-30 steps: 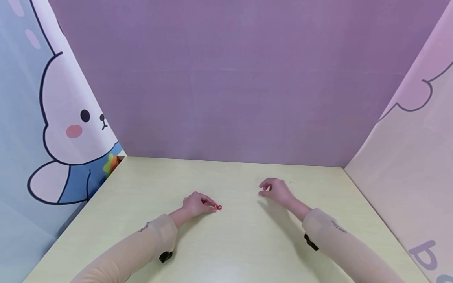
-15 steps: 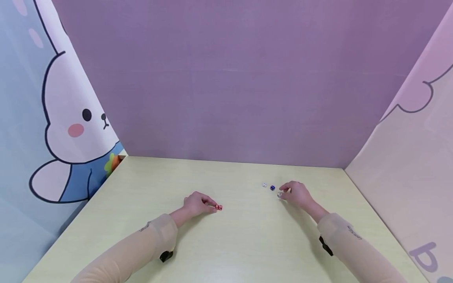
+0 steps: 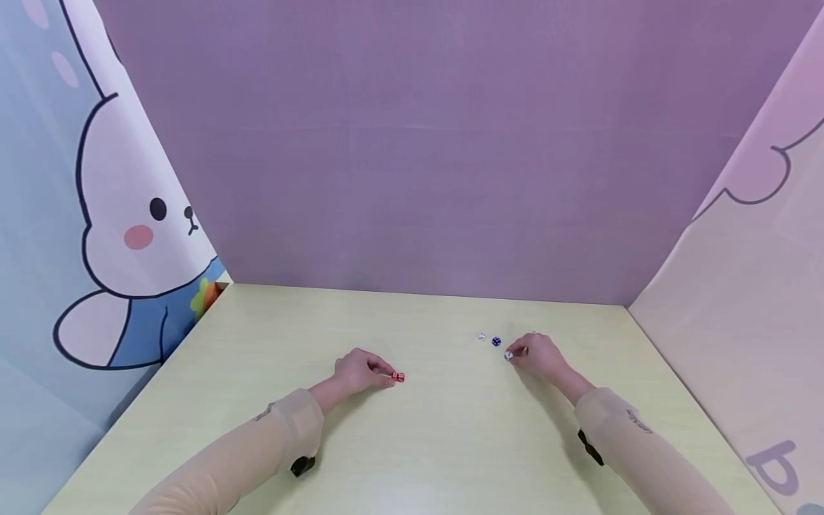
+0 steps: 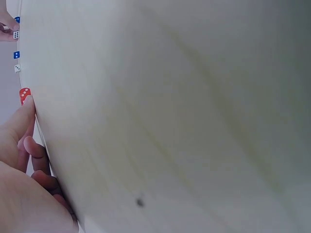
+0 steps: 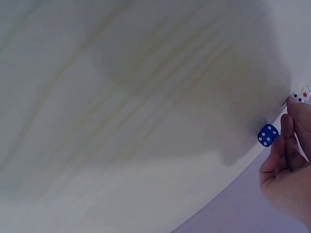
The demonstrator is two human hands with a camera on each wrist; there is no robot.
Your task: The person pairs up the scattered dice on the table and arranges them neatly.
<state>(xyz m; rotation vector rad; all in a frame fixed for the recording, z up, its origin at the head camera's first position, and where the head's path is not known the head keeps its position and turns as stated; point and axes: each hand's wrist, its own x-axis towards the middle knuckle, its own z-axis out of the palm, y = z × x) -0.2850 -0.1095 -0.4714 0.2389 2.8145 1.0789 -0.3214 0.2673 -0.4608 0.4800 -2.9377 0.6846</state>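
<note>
My left hand [image 3: 360, 372] pinches a red die [image 3: 398, 377] between thumb and fingertips, low over the table; its dotted face shows in the left wrist view. Farther right, my right hand [image 3: 539, 355] pinches a white die [image 3: 508, 355] at its thumb and fingertips. In the right wrist view this white die [image 5: 305, 92] shows a red dot and blue dots, partly covered by a finger. Just left of the right hand lie a blue die [image 3: 496, 342] and another white die [image 3: 482, 336]. A second blue die [image 5: 268, 135] lies close beside the right hand's other fingers.
The pale wooden table [image 3: 412, 443] ends at a purple backdrop [image 3: 418, 179]. Printed cloth with a rabbit [image 3: 141, 214] stands along the left side, and a pale pink cloth [image 3: 759, 307] along the right.
My right hand has moved right, uncovering a white and a blue die, and its fingertips have come together on another white die. My left hand stays in place with the red die.
</note>
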